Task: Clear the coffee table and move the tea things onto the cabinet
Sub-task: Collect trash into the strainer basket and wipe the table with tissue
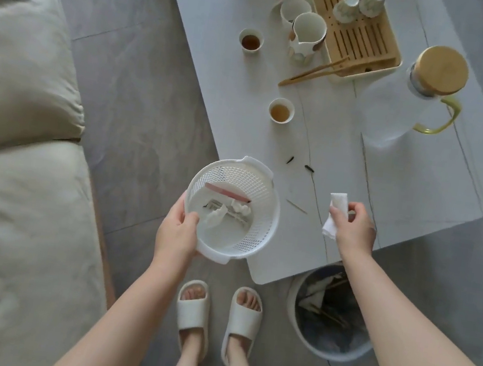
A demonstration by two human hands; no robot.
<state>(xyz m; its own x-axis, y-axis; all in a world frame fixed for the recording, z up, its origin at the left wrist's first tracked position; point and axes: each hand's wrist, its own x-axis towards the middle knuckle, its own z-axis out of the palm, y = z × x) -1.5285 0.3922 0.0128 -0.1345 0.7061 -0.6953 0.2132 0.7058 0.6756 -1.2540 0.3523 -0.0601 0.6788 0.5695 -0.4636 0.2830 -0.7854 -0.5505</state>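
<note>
Gripping the near rim of a round white perforated plastic basket point(231, 209) with curled fingers, the left hand point(178, 230) is holding it just off the pale grey coffee table's point(405, 188) near corner; a pink strip and crumpled white scraps are lying inside. The right hand point(354, 228) is pinching a crumpled white tissue point(335, 214) over the table's near edge. Farther back, two small white cups of brown tea point(281, 110) are standing near a slatted bamboo tea tray point(357, 35).

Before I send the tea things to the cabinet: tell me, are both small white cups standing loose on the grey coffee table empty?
No: both small white cups on the grey coffee table hold brown tea.
</note>
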